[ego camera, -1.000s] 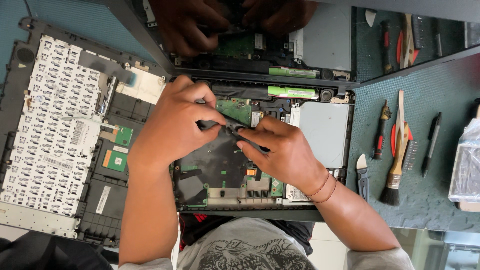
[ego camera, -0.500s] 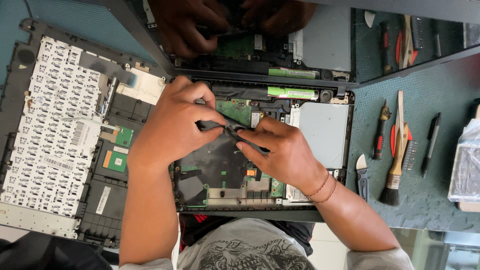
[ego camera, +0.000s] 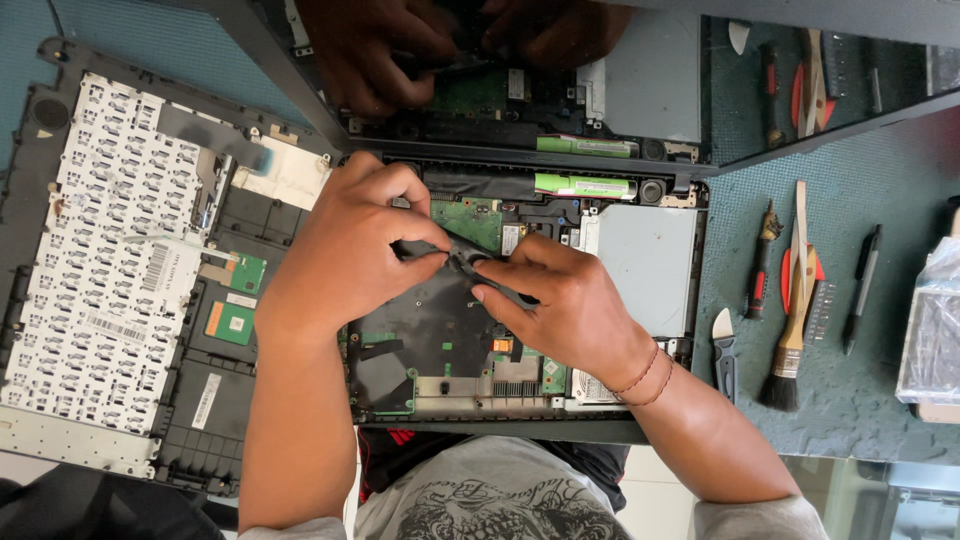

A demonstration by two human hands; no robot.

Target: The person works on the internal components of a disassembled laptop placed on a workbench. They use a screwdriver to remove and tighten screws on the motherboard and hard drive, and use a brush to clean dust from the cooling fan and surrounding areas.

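An opened laptop base (ego camera: pixel 440 340) lies in front of me with its green circuit board (ego camera: pixel 468 218) bare. My left hand (ego camera: pixel 345 250) and my right hand (ego camera: pixel 575 305) meet over the middle of the board. Both pinch a thin black strip (ego camera: pixel 462 258) that runs between their fingertips. The strip's right part lies along my right forefinger. A silver drive (ego camera: pixel 645 265) sits just right of my right hand, and a green cylindrical cell (ego camera: pixel 585 186) lies beyond the hands. My palms hide much of the board.
The removed keyboard cover (ego camera: pixel 100 270) lies upside down at the left. The dark tilted screen (ego camera: pixel 650 90) mirrors my hands. On the green mat at the right lie a screwdriver (ego camera: pixel 760 262), a brush (ego camera: pixel 792 335), a pen (ego camera: pixel 862 290), a pry tool (ego camera: pixel 725 352) and a plastic-wrapped item (ego camera: pixel 930 330).
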